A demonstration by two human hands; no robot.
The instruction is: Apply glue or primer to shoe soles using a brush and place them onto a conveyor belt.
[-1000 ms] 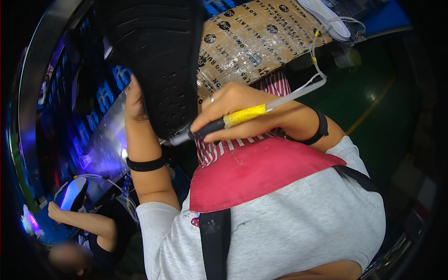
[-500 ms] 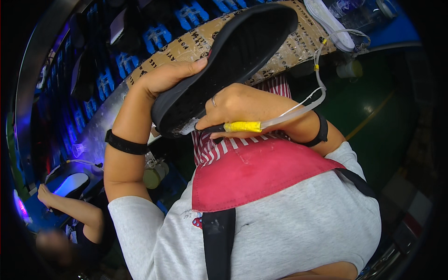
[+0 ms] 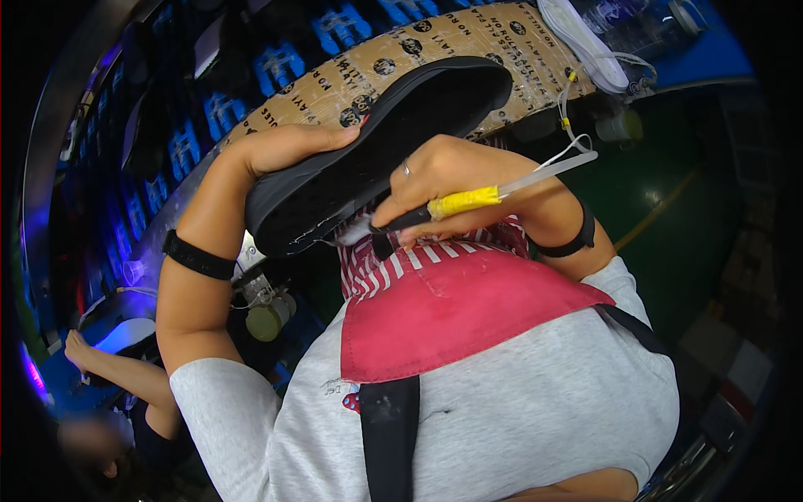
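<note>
A black shoe sole (image 3: 427, 100) hangs tilted in front of me, its hollow inner side facing me. My left hand (image 3: 293, 149) grips it by the far left edge, thumb on the rim and the other fingers hidden behind it. Between the fingers of my right hand (image 3: 442, 180) is a glue brush (image 3: 462, 203) with a dark handle, yellow tape and a clear tube at its back end. Its whitish bristles are blurred and lie beside the sole's near edge; whether they touch it I cannot tell. Wet, shiny traces line that edge near the heel end.
Beyond the sole, a cardboard-covered ledge (image 3: 318, 100) borders a line of blue holders (image 3: 343, 27) with dark shoe parts. A white sole (image 3: 585, 46) lies at the far right near a clear bottle (image 3: 657, 29). Someone else's arm (image 3: 125, 372) works at lower left.
The sole has come down and left toward me in my left hand. My right hand has shifted slightly right, and the brush has moved off the sole's inner face to its near edge.
</note>
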